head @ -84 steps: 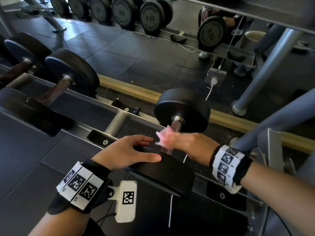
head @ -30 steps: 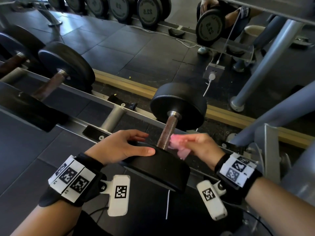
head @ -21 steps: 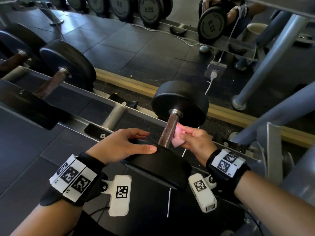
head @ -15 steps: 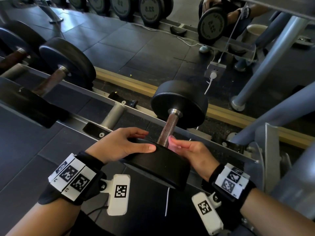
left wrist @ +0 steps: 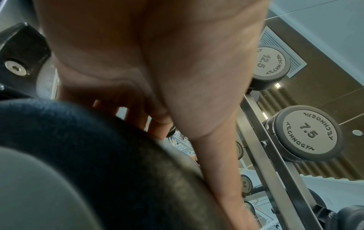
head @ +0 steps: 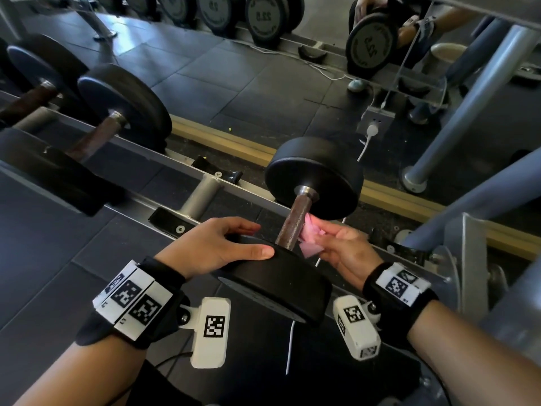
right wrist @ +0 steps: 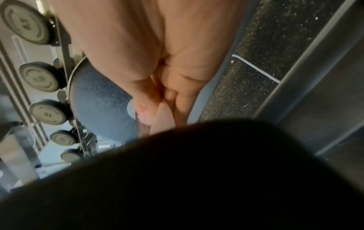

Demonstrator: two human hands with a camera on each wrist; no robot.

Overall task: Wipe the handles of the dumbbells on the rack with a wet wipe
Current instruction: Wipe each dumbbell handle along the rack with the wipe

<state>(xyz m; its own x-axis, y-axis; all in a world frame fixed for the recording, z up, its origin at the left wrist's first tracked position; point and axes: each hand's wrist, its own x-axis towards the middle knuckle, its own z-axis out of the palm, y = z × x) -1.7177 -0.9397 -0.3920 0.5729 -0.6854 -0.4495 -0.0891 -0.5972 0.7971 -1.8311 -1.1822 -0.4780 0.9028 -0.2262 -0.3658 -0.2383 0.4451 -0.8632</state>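
Observation:
A black dumbbell lies across the rack in the head view, its brown knurled handle running from the near head to the far head. My left hand rests flat on the near head, fingers straight. My right hand pinches a pink wet wipe and holds it against the right side of the handle. The right wrist view shows the wet wipe at my fingertips by the far head. In the left wrist view my left hand lies over the dark near head.
Two more dumbbells sit on the rack to the left, with an empty cradle between. A mirror behind reflects other dumbbells. Grey frame posts stand at the right. A white cable hangs behind.
My right hand has slid the wipe along the handle, down toward the near head and back up toward the middle. My left hand has stayed on the near head.

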